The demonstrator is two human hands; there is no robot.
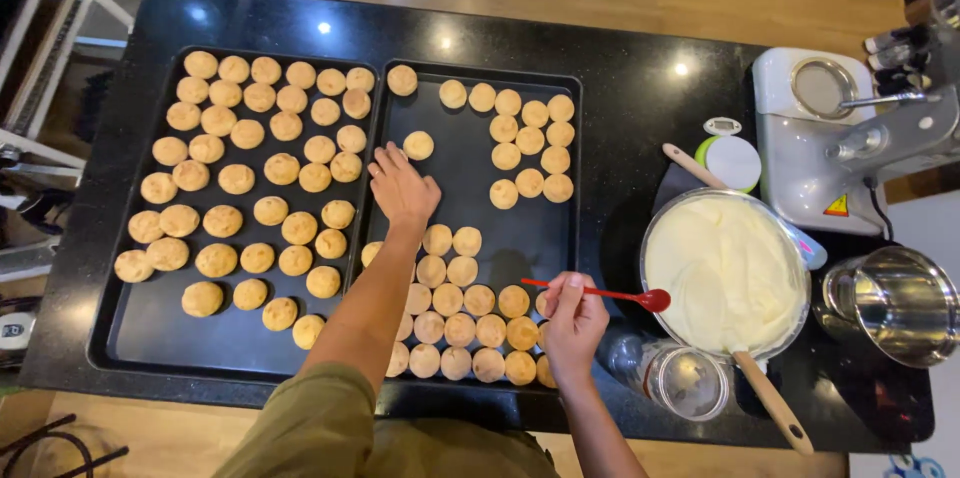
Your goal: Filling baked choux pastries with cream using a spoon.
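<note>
My left hand (402,186) lies flat with fingers spread on the right black baking tray (470,220), just below one round golden pastry shell (418,145). My right hand (573,318) pinches the thin handle of a small red spoon (654,299), whose bowl reaches the rim of a glass bowl of white cream (725,275). Several pastry shells fill the left black tray (140,328) and two clusters on the right tray.
A wooden-handled spatula (770,400) rests in the cream bowl. An empty glass jar (686,381) lies beside it. A white stand mixer (850,138), a steel pot (892,304) and a small white-and-green timer (732,160) stand at the right on the black counter (620,68).
</note>
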